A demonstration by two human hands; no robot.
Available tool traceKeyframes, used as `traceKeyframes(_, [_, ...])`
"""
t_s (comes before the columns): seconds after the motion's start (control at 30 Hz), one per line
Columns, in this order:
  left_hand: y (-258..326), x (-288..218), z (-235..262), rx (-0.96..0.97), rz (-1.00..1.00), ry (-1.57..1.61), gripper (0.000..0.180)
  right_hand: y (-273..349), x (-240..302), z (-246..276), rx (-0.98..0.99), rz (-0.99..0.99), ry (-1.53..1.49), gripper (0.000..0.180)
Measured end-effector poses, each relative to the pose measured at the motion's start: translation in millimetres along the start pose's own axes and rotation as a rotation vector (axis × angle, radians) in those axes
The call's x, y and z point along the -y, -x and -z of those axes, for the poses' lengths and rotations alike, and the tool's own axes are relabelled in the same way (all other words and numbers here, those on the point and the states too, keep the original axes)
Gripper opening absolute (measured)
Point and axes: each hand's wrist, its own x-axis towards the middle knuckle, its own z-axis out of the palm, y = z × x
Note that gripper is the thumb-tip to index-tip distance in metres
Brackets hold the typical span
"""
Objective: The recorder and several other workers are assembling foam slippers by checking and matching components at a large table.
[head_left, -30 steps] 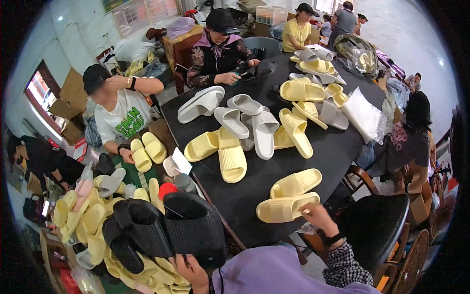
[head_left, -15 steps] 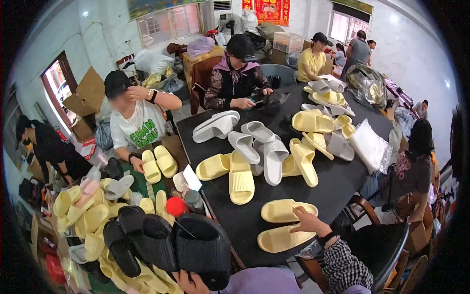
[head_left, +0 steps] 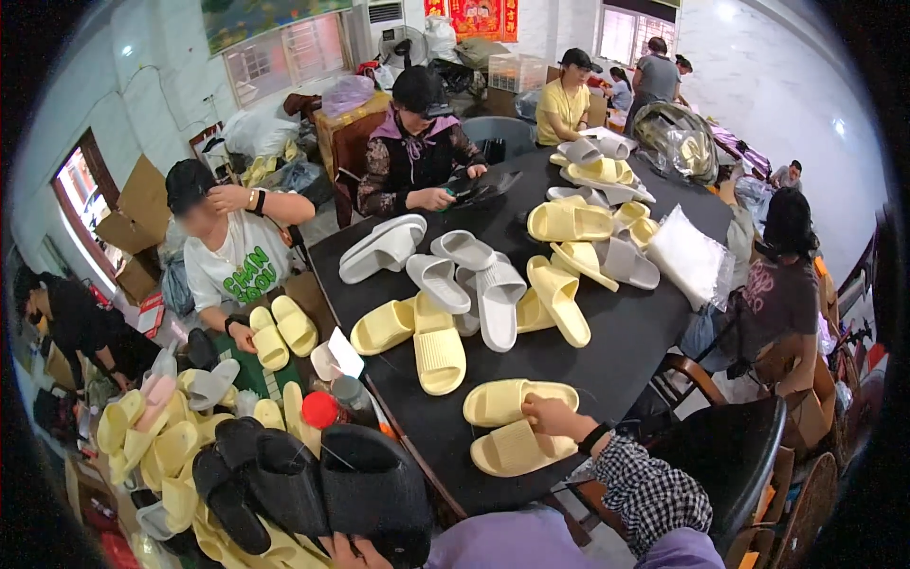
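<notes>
Two yellow slippers under right hand, fingers curled on upper one; left hand grips black slipper

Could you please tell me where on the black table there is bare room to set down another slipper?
The black table is bare right of the two yellow slippers under the right hand, below the clear plastic bags. The middle, around the grey slippers, is crowded.

Matt, ribbed foam is seen on the yellow slippers (soft-looking), laid near the edge of a smooth black desk.
</notes>
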Motion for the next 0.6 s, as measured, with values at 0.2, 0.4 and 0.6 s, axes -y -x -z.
traceKeyframes(0.2, [-2, 1, 1, -0.070, -0.049, 0.060, 0.039, 3, 60, -13, -0.196, 0.005, -0.250, 0.024])
traceKeyframes(0.4, [-11, -9, 4, -0.036, -0.065, 0.037, 0.041, 6, 93, -70, -0.299, -0.218, -0.242, 0.053])
traceKeyframes(0.6, [-11, 17, 11, -0.102, -0.006, 0.004, 0.040, 31, 105, -22, -0.407, -0.286, -0.517, 0.036])
